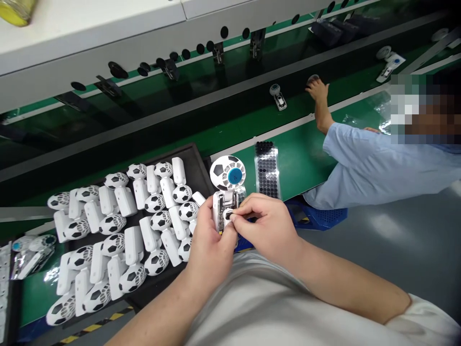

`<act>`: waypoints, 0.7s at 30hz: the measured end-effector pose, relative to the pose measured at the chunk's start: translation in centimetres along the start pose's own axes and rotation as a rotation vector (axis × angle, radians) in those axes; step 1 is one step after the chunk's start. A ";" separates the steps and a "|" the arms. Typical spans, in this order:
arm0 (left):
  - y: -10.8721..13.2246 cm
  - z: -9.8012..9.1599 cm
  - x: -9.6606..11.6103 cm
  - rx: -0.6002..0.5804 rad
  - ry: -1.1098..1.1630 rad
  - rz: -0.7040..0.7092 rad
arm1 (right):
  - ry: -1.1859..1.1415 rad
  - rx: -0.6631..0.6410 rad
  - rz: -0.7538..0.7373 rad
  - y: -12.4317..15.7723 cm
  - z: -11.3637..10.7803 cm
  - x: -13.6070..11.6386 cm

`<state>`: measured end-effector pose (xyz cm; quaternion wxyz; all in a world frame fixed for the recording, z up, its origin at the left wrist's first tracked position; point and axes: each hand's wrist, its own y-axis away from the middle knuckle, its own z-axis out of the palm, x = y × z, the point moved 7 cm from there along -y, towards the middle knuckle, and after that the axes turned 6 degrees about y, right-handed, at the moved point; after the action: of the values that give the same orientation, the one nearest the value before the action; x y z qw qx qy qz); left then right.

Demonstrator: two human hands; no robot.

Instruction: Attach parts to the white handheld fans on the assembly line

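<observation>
The left hand [210, 239] is gripping a white football-patterned folding fan [227, 173] at twelve o'clock, the right hand [265, 225] is pinching a small dark piece [227, 215] on it, and a black tray [196, 168] is sitting at ten o'clock on a green conveyor surface [298, 163].

Tray [197, 168] of fan units [124, 202] rests on the table [298, 163], left of a sticker sheet [267, 169]. A further unit [223, 211] sits between tray and sheet, gripped by left hand [211, 240] and right hand [262, 226]. Conveyor belt [230, 103] runs behind the table; co-worker [378, 166] stands at right.
</observation>
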<state>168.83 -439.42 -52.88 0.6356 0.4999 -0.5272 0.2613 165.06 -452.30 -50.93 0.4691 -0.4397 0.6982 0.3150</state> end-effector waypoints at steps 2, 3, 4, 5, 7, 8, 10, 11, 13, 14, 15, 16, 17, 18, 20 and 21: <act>0.2 0.0 -0.1 -0.007 0.000 0.000 | 0.070 -0.062 -0.046 -0.1 -0.3 -0.6; 0.2 0.0 -0.2 -0.010 -0.005 -0.006 | 0.118 -0.098 -0.094 -0.2 -0.4 -1.0; 0.3 0.0 -0.3 -0.015 -0.015 -0.015 | 0.172 -0.135 -0.154 -0.3 -0.5 -1.5; 0.4 0.0 -0.4 -0.019 -0.029 -0.021 | 0.228 -0.170 -0.222 -0.3 -0.6 -2.0; 0.4 0.0 -0.4 -0.019 -0.065 -0.028 | 0.322 -0.246 -0.349 -0.5 -0.7 -2.7; 0.4 0.0 -0.3 -0.021 -0.074 -0.029 | 0.340 -0.287 -0.388 -0.6 -0.8 -2.9; 0.3 0.0 -0.2 -0.030 -0.055 -0.038 | 0.307 -0.358 -0.402 -1.0 -0.9 -3.0; 0.3 0.1 -0.1 -0.036 -0.039 -0.047 | 0.274 -0.380 -0.390 -1.3 -1.0 -3.0; 0.3 0.2 0.2 -0.050 -0.018 -0.066 | 0.223 -0.397 -0.359 -1.7 -1.2 -3.0; 0.3 0.3 0.3 -0.055 -0.020 -0.068 | 0.217 -0.403 -0.351 -1.8 -1.3 -3.0; 0.3 0.3 0.4 -0.057 -0.028 -0.065 | 0.219 -0.406 -0.346 -1.8 -1.3 -3.0; 0.3 0.3 0.6 -0.059 -0.038 -0.059 | 0.223 -0.407 -0.344 -1.9 -1.3 -3.1; 0.3 0.4 0.7 -0.061 -0.045 -0.051 | 0.224 -0.404 -0.343 -1.8 -1.3 -3.1; 0.4 0.3 0.8 -0.060 -0.049 -0.040 | 0.224 -0.401 -0.344 -1.8 -1.3 -3.2; 0.4 0.2 0.9 -0.057 -0.065 -0.023 | 0.224 -0.394 -0.342 -1.7 -1.3 -3.2; 0.4 0.2 1.0 -0.055 -0.075 -0.014 | 0.225 -0.391 -0.340 -1.7 -1.3 -3.3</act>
<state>168.70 -439.62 -51.85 0.6306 0.4954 -0.5541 0.2233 166.65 -453.11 -47.46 0.3409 -0.6650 0.5880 0.3096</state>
